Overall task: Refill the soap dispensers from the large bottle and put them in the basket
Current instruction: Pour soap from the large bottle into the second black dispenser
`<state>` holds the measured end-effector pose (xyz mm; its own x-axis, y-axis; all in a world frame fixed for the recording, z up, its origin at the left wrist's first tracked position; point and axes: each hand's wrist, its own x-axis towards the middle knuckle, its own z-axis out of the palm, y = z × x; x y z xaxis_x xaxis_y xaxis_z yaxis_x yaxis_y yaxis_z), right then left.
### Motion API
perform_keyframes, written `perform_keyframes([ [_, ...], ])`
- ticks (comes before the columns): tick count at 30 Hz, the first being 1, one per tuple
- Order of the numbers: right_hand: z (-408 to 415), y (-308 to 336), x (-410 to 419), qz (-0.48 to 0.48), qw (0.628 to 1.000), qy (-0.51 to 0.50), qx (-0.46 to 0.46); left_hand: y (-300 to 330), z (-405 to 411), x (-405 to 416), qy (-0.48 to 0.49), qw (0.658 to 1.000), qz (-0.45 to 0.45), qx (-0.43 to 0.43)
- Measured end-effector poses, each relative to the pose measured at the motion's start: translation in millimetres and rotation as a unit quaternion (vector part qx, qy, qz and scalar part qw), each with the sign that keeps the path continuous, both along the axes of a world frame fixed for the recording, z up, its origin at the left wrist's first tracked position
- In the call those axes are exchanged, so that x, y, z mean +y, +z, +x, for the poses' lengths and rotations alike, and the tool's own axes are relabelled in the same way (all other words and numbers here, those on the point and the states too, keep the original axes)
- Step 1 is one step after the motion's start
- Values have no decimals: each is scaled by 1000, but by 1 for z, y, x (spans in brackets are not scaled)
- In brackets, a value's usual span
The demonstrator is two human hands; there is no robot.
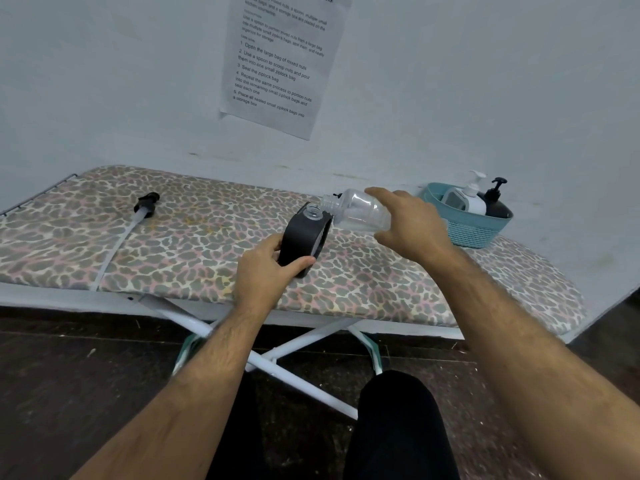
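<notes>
On the wall a sheet (277,60) reads "Open the large bag of mixed nuts"; left hand (266,271) grips a black dispenser (299,239), right hand (412,223) tips a clear bottle (356,207) over it.

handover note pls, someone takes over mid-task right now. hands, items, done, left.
Left hand grips the black flat-sided dispenser, upright on the leopard-print ironing board, neck open.
Right hand holds the clear plastic bottle tipped on its side, mouth just above the dispenser's neck; it looks nearly empty.
Black pump head with its clear tube lies on the board at left.
Done: white pump dispenser and black pump dispenser stand in the blue basket.
Left: finish pouring, refit pump, basket it.
</notes>
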<state>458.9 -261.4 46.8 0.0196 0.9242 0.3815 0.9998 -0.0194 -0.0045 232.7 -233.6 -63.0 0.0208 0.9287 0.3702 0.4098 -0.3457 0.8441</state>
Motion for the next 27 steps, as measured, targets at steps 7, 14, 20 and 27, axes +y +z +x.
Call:
perform_keyframes([
  [7,-3,7,2,-8,1000,-4,-21,-1,0,1,1,1000,3,6],
  [14,-3,13,3,-18,999,-9,-36,-2,0,2,4,1000,9,7],
  [20,-5,16,2,-21,998,-11,-53,-5,-1,4,6,1000,14,14],
  [27,-6,21,4,-27,998,-13,-60,-4,-1,5,2,1000,14,10],
])
